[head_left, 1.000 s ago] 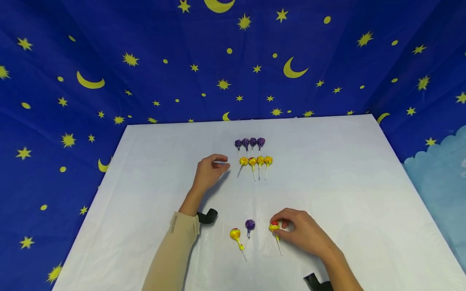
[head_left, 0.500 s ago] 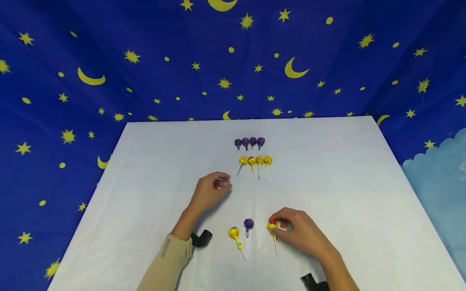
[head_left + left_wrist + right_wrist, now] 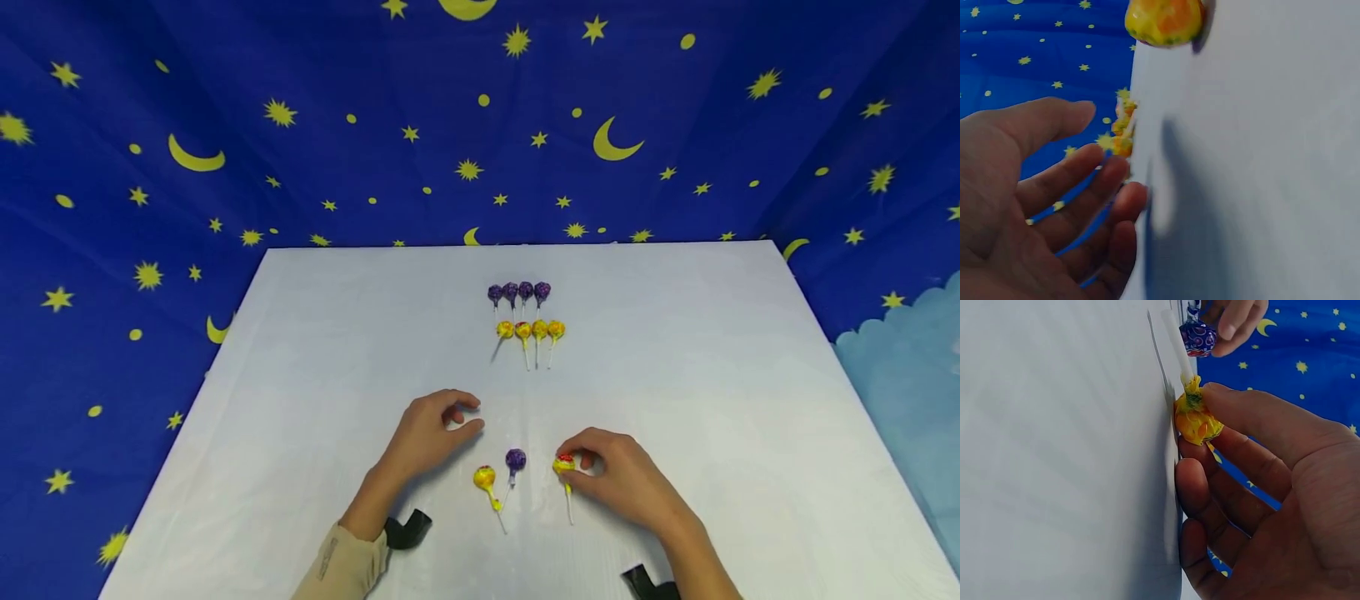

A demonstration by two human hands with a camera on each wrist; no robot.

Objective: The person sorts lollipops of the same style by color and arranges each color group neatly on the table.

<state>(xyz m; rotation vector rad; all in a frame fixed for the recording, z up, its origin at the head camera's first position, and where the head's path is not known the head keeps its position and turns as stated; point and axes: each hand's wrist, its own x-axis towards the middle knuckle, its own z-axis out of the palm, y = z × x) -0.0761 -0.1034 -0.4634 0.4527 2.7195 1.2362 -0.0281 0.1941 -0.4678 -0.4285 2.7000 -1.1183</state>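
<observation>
My right hand (image 3: pixel 626 479) pinches a yellow-wrapped lollipop (image 3: pixel 1199 419) by its candy head between thumb and fingers, its white stick pointing toward me in the head view. My left hand (image 3: pixel 431 429) is over the table with relaxed fingers, holding nothing. Just in front of it lie a yellow lollipop (image 3: pixel 484 477) and a purple lollipop (image 3: pixel 515 460), their sticks meeting at the lower ends. In the left wrist view, the left hand (image 3: pixel 1054 200) has its thumb and fingers apart, with a yellow lollipop head (image 3: pixel 1165 22) nearby at the top.
Farther back on the white table (image 3: pixel 675 358) lies a row of several purple lollipops (image 3: pixel 526 290). Just below it runs a row of several yellow lollipops (image 3: pixel 539 328), the leftmost one slanted. A blue curtain (image 3: pixel 360 158) with stars and moons stands behind the table.
My left hand has drawn back from beside the yellow row toward the two near lollipops. The right hand stays almost in place, still pinching its yellow lollipop, whose stick now stands a little straighter.
</observation>
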